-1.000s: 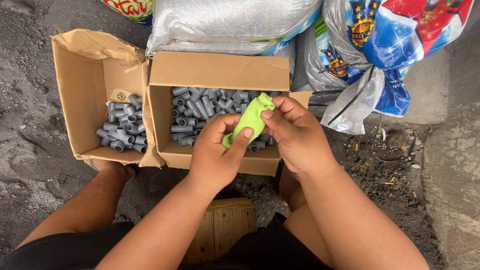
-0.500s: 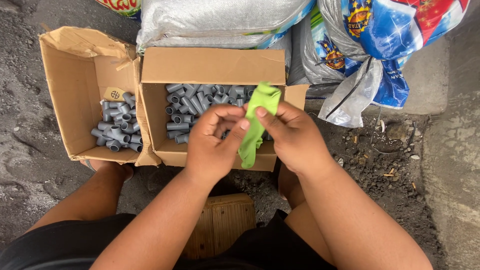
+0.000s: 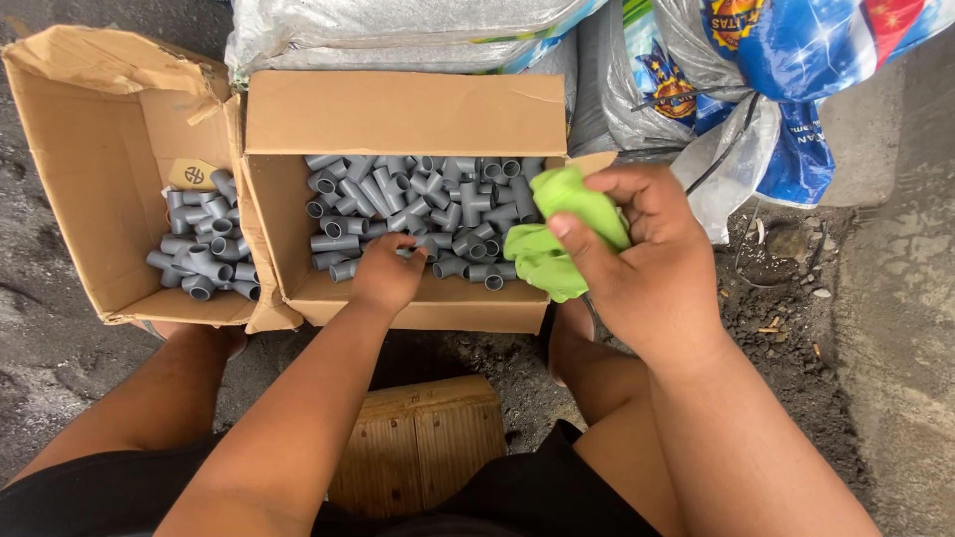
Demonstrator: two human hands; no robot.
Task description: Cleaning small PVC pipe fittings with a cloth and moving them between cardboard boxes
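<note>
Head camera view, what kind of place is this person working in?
Probably an informal outdoor or yard workspace: rough dirt ground, cardboard boxes of grey pipe fittings, and stacked woven sacks behind.

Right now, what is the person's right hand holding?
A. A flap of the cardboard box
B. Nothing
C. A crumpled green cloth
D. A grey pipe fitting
C. The right hand grips a crumpled green cloth at the box's right edge, while the left hand reaches down among the grey pipe fittings in the middle cardboard box.
</note>
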